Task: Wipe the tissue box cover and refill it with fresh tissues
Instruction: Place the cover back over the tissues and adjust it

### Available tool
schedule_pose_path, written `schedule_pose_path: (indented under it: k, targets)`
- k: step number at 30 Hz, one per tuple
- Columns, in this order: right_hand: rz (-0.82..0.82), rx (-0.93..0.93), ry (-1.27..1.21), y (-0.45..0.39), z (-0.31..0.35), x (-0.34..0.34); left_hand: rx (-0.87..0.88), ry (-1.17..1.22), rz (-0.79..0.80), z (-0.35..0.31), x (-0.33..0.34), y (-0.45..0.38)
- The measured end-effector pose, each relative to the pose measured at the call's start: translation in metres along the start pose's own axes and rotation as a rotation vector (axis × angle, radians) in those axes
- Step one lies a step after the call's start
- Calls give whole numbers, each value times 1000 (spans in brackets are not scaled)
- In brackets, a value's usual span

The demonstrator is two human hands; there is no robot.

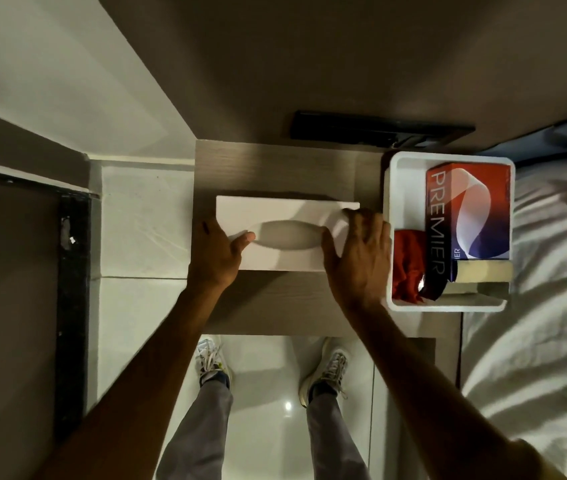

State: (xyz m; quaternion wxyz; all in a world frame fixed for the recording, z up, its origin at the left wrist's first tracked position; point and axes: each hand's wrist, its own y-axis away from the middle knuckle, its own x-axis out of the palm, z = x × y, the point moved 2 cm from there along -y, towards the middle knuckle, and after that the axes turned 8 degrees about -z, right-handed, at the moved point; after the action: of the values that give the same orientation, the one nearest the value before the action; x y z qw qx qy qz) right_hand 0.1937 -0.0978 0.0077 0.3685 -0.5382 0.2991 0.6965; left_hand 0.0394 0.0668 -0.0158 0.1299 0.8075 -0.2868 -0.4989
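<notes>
A person stands at a small pale wood-grain desk [285, 306] beside a bed with rumpled white sheets [545, 306], both bare arms reaching down. The white rectangular tissue box cover [285, 209], with its oval slot facing up, lies flat in the middle of the desk. The left hand [218, 252] holds its left end, thumb laid on top near the slot, its grip closed on the cover. The right hand [358, 251] lies spread over the right end, fingers [361, 220] draped across the top and thumb by the slot's edge; it seems to press or clasp the cover, though how tightly I cannot tell.

Just right of the cover, nearly touching it, sits a white plastic tray [393, 188]. In it are a red, white and blue carton of tissues marked PREMIER [469, 216], a crumpled red cloth [408, 268] and a pale yellow block that may be a sponge [483, 270].

The slot looks empty and the cloth lies untouched in the tray, so I judge the wiping has not begun: the cover is only being steadied or about to be lifted. Next, one hand would need to let go and reach right for the red cloth while the other keeps the cover from sliding, since the light shell could skate on the smooth wood.
</notes>
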Motion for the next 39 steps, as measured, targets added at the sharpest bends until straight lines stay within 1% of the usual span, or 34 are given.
schedule_pose_path:
  k: [1,2,4,5,7,11,15,20,25,28,30,32,36,39]
  targets:
    - [-19,-122,-5,0,7,3,2,0,2,0,0,-1]
    - [14,-236,-9,-1,14,8,4,2,5,1,0,-2]
    - [136,-402,-9,-8,27,21,1,17,2,1,1,-1]
    - [184,-441,-20,-13,31,28,-6,20,0,2,1,0]
    - [278,-461,-48,-27,37,37,-14,8,6,2,0,3]
    - [403,-560,23,-47,41,51,-14,7,19,2,-2,3]
    - [305,-803,98,-52,45,53,-1,-20,1,5,2,-2]
    - [267,-929,139,-53,45,55,20,-38,-12,7,4,-2]
    - [240,-975,133,-54,47,52,25,-25,-15,8,3,-2]
    - [182,-991,102,-51,46,45,14,-20,-11,8,4,-2]
    - [135,-969,83,-45,43,40,13,-30,-15,8,4,-3]
    - [99,-892,34,-37,37,34,20,-31,-19,9,4,-2]
    - [98,-670,-8,-21,27,22,30,-17,-13,8,3,-1]
    - [54,-576,-57,-10,28,18,12,-14,-12,7,3,-1]
